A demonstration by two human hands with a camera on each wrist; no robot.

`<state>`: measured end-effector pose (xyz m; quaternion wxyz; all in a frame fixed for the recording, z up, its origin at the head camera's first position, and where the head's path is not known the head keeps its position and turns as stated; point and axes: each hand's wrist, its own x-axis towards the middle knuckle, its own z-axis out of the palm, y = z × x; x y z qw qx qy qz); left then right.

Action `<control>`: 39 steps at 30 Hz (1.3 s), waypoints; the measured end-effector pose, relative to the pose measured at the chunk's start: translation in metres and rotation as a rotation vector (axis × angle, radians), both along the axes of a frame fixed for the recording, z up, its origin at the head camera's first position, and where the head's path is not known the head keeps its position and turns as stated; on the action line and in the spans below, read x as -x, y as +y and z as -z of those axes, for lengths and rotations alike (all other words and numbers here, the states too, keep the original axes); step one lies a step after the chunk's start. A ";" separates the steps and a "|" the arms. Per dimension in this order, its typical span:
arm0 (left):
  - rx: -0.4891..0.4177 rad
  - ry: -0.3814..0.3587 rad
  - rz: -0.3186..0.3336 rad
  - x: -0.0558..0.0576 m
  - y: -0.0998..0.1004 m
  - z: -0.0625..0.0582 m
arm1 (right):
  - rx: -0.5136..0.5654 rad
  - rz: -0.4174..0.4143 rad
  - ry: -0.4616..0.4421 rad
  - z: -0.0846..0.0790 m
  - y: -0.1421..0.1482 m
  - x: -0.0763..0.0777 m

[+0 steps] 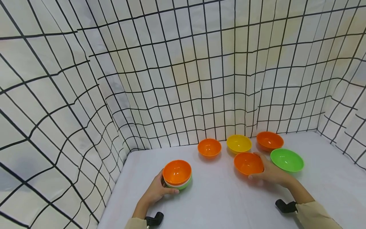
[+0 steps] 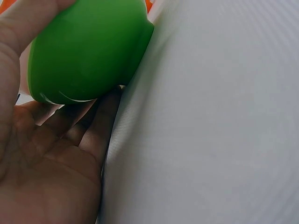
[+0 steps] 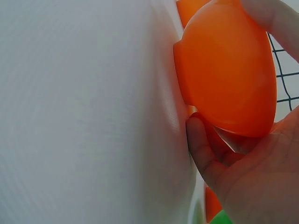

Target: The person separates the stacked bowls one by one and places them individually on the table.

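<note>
Firstly, head: left hand (image 1: 158, 189) is gripping 1 leftmost bowl stack (image 1: 177, 173); right hand (image 1: 270, 171), 1 orange bowl (image 1: 247, 163) before 1 yellow bowl (image 1: 239, 144). Left wrist: fingers (image 2: 100, 128) are cupping stack's green bowl (image 2: 88, 51). Right wrist: fingers (image 3: 201, 144) are clasping orange bowl.

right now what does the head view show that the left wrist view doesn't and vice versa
Only the head view shows the right hand and the yellow bowl. Only the left wrist view shows the palm of the left hand and the base of the stacked green bowl. Both show that hand, that bowl and the white tabletop.
</note>
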<state>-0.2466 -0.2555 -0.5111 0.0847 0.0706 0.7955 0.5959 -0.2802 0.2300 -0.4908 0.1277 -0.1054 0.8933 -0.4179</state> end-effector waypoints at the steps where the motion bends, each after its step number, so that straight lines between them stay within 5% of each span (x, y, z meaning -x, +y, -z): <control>1: 0.001 0.001 0.002 0.000 0.000 0.001 | 0.002 0.000 -0.005 0.000 0.000 0.000; 39: -0.011 -0.001 0.028 0.000 -0.003 0.002 | 0.014 -0.006 0.024 -0.001 -0.002 -0.002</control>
